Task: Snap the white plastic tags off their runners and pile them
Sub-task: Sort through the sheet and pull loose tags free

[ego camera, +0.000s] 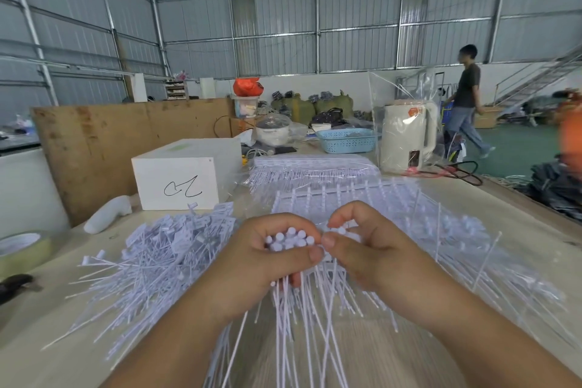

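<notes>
My left hand [261, 264] grips a bundle of white plastic tags [291, 239]; their round heads stick up out of my fist and their thin tails hang down toward me. My right hand [371, 249] sits right beside it, thumb and fingers pinching tag heads that are still on a white runner sheet [352, 198] lying just beyond both hands. A loose pile of snapped-off tags [157, 258] lies on the table to the left of my left hand. More runner sheets with tags [491, 249] spread out to the right.
A white box [185, 179] stands behind the pile, with a stack of bagged runner sheets [315, 167] to its right. A tape roll [22, 249] and a dark tool [15, 285] lie at the far left. A white kettle [406, 138] and blue basket [346, 139] stand farther back. A person [467, 101] walks at the right.
</notes>
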`<state>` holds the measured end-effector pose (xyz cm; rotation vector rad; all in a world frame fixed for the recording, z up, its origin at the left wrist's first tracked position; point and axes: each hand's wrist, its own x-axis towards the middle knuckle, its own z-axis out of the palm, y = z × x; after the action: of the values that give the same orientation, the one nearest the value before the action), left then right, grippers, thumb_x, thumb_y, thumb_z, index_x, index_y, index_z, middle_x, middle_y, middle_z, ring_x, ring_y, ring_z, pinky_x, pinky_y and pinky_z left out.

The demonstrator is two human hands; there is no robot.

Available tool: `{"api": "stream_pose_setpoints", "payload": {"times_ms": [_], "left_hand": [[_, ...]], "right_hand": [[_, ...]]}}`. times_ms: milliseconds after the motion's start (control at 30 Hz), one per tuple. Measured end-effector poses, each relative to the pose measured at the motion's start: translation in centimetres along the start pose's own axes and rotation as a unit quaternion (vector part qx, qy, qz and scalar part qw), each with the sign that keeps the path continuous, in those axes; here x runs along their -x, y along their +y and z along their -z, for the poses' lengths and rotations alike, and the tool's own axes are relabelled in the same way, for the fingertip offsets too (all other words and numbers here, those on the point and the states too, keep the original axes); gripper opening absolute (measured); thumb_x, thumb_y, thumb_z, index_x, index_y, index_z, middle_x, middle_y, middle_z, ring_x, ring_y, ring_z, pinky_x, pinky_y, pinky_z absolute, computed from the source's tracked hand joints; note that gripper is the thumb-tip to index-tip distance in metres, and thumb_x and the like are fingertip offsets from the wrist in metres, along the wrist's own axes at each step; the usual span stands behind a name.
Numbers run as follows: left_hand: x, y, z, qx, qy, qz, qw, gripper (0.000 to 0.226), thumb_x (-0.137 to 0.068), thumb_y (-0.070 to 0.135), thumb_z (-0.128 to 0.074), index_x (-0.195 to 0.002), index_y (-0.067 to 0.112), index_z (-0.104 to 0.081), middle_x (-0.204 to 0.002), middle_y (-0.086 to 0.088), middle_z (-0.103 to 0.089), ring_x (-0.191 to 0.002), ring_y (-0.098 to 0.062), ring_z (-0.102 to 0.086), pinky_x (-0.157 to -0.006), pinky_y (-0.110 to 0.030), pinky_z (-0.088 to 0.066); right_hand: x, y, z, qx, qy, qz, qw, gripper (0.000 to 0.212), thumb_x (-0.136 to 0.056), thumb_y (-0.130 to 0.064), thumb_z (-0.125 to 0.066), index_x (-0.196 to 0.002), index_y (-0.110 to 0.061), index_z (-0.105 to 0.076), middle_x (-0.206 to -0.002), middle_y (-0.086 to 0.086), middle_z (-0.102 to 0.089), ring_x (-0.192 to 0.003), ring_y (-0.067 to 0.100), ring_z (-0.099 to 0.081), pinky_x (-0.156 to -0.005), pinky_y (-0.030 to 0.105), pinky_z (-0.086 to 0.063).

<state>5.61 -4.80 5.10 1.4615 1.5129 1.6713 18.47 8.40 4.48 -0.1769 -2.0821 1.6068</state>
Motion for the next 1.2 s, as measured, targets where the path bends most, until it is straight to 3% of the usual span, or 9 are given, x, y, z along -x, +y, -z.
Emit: {"api": "stream_pose_setpoints", "payload": {"times_ms": [133,233,300,533,700,833,1000,1100,1200], "left_hand": [[-0.2,-0.4,0.2,0.011,-0.021,-0.012,1.0,0.008,-0.076,0.013,-0.073,-0.081,0.019,-0.075,-0.079,-0.009,-0.068,-0.071,-0.02,-0.06,-0.063,-0.027,-0.049],[-0.3,-0.5,0.4,0.026,-0.023,-0.004,0.999,0.014,-0.073,0.022,-0.078,-0.087,0.023,-0.076,-0.086,0.0,-0.072,-0.08,-0.014,-0.065,-0.07,-0.021,-0.05],[-0.4,-0.7,0.5,0.042,-0.03,0.006,0.999,0.021,-0.073,0.024,-0.077,-0.093,0.026,-0.076,-0.096,0.003,-0.074,-0.089,-0.011,-0.067,-0.075,-0.018,-0.05],[-0.5,-0.9,0.7,0.04,-0.043,0.042,0.997,0.026,-0.079,0.019,-0.069,-0.103,0.026,-0.073,-0.114,0.002,-0.071,-0.102,-0.012,-0.066,-0.081,-0.018,-0.049],[-0.6,-1.3,0.2,0.089,0.01,0.051,0.995,0.022,-0.073,0.011,-0.069,-0.093,0.017,-0.075,-0.092,-0.007,-0.074,-0.081,-0.018,-0.07,-0.071,-0.026,-0.054],[-0.4,-1.1,0.6,0.037,-0.056,0.053,0.996,0.036,-0.076,0.004,-0.066,-0.111,0.01,-0.069,-0.078,0.001,-0.072,-0.077,-0.019,-0.066,-0.081,-0.037,-0.046],[-0.4,-0.6,0.7,0.03,-0.084,0.022,0.996,0.03,-0.076,-0.004,-0.062,-0.105,0.003,-0.065,-0.082,0.005,-0.072,-0.076,-0.012,-0.067,-0.076,-0.029,-0.049],[-0.3,-0.5,0.6,0.001,-0.032,-0.012,0.999,0.021,-0.072,0.001,-0.065,-0.087,0.014,-0.07,-0.076,0.002,-0.068,-0.069,-0.011,-0.06,-0.066,-0.02,-0.047],[-0.4,-0.7,0.2,-0.022,0.011,-0.041,0.999,0.016,-0.072,0.007,-0.068,-0.084,0.018,-0.071,-0.078,-0.003,-0.066,-0.074,-0.015,-0.059,-0.065,-0.022,-0.048]], "right_hand": [[0.0,0.2,-0.8,-0.062,-0.044,-0.027,0.997,0.034,-0.079,-0.041,-0.065,-0.109,-0.024,-0.061,-0.071,0.005,-0.063,-0.052,0.016,-0.054,-0.045,0.024,-0.042],[0.1,0.2,-1.3,-0.147,-0.082,-0.048,0.985,0.037,-0.082,-0.038,-0.065,-0.111,-0.015,-0.067,-0.098,0.019,-0.069,-0.073,0.031,-0.064,-0.05,0.032,-0.051],[0.1,0.1,-1.4,-0.18,-0.081,-0.06,0.978,0.036,-0.081,-0.037,-0.066,-0.109,-0.015,-0.068,-0.101,0.023,-0.069,-0.075,0.033,-0.067,-0.052,0.035,-0.054],[0.2,0.1,-1.8,-0.195,-0.054,-0.093,0.975,0.04,-0.078,-0.033,-0.069,-0.11,-0.011,-0.064,-0.093,0.021,-0.071,-0.07,0.033,-0.068,-0.056,0.037,-0.056],[0.2,0.2,-2.4,-0.24,-0.039,-0.099,0.965,0.043,-0.08,-0.032,-0.065,-0.113,-0.006,-0.058,-0.079,0.019,-0.068,-0.056,0.028,-0.065,-0.048,0.035,-0.052],[0.4,0.2,-2.3,-0.168,-0.022,-0.077,0.983,0.047,-0.075,-0.037,-0.068,-0.115,-0.014,-0.057,-0.058,0.009,-0.057,-0.034,0.019,-0.042,-0.039,0.023,-0.038],[0.4,0.0,-2.7,-0.18,-0.009,-0.051,0.982,0.052,-0.071,-0.031,-0.071,-0.116,-0.011,-0.054,-0.052,0.004,-0.057,-0.032,0.013,-0.043,-0.036,0.021,-0.036],[0.2,0.4,-3.3,-0.197,0.033,-0.051,0.979,0.054,-0.062,-0.034,-0.077,-0.105,-0.008,-0.059,-0.047,0.007,-0.05,-0.029,0.015,-0.039,-0.036,0.021,-0.035],[0.0,0.8,-3.6,-0.234,0.046,-0.052,0.97,0.031,-0.056,-0.035,-0.084,-0.076,-0.015,-0.071,-0.045,0.007,-0.044,-0.029,0.013,-0.038,-0.034,0.018,-0.033]]}}
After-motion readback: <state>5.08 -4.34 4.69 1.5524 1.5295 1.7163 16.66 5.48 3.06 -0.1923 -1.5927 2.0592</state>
